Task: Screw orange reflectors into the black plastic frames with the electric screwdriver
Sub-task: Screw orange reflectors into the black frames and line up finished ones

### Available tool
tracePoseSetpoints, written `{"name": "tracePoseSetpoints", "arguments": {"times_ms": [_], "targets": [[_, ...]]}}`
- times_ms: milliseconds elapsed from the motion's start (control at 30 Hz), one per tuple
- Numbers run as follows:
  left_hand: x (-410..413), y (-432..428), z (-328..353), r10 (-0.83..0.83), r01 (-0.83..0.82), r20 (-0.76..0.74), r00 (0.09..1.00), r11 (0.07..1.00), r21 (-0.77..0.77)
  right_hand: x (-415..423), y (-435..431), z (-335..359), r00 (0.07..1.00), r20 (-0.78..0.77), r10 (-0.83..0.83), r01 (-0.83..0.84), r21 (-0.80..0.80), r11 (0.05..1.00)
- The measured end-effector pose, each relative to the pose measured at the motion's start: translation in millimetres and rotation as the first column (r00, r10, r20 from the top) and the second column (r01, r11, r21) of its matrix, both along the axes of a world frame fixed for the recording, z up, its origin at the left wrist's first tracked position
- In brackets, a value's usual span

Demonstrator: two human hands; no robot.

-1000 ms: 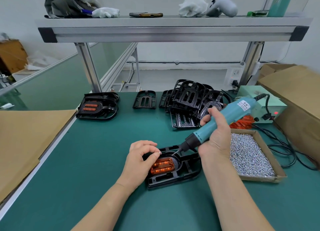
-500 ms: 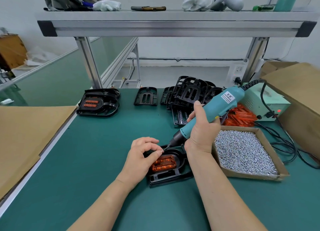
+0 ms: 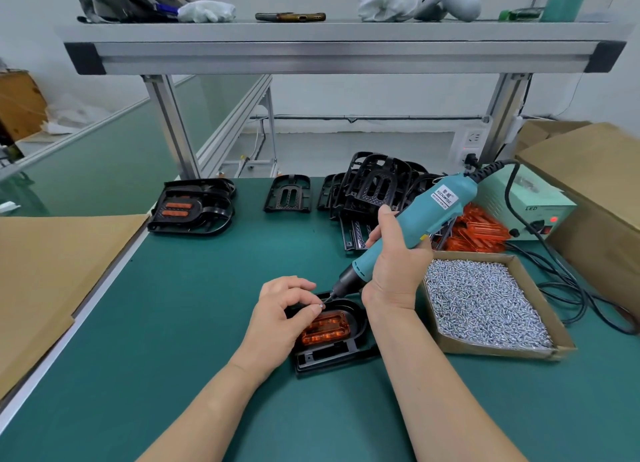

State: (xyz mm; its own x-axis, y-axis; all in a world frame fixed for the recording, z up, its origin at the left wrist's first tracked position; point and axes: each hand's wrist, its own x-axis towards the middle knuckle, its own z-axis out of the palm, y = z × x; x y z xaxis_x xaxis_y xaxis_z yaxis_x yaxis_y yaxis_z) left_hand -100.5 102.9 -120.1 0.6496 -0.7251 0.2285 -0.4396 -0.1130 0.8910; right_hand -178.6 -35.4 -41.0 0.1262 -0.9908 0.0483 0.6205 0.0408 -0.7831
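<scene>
Head view: the orange reflector (image 3: 323, 328) lies seated in the black frame (image 3: 332, 356) on the bench (image 3: 173, 305), ready for fastening. The left hand (image 3: 280, 319) pinches a screw (image 3: 321, 305) at the frame's far rim, steadying it for the bit. The right hand (image 3: 394, 274) grips the electric screwdriver (image 3: 412, 226), slanted down. Against a second ago, its tip has closed in on the screw.

Open mat (image 3: 180, 323) left of frame (image 3: 329, 357); screw box (image 3: 502, 350) close right.
</scene>
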Motion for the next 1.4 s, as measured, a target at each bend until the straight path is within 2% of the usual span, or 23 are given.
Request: {"name": "tracePoseSetpoints", "arguments": {"times_ms": [367,567,733,1133,1233,1400], "targets": [[0,1,-1,0.005,-0.005,-0.063,0.998,1.0,-0.001,3,4,-4,1.0,-0.024,-0.006,0.005,-0.033,0.999],[0,0,-3,-0.005,0.005,-0.022,1.0,0.999,-0.035,8,3,-5,0.997,-0.076,-0.03,0.03,0.002,1.0],[0,0,-4,-0.028,0.028,-0.022,0.999,0.999,-0.028,11,4,-6,0.992,-0.128,0.019,-0.025,-0.046,0.999],[-1,-2,-2,-0.036,0.035,0.026,0.999,0.999,0.017,-4,-6,3,0.996,-0.089,0.017,-0.025,-0.092,0.995],[-3,-2,0,-0.098,0.092,0.074,0.992,0.993,0.08,-12,-12,5,0.991,-0.131,0.0,-0.02,-0.15,0.988],[-8,-5,2,-0.226,0.141,0.239,0.944,0.935,0.325,-17,-7,2,0.978,-0.207,-0.017,-0.031,-0.228,0.973]]}}
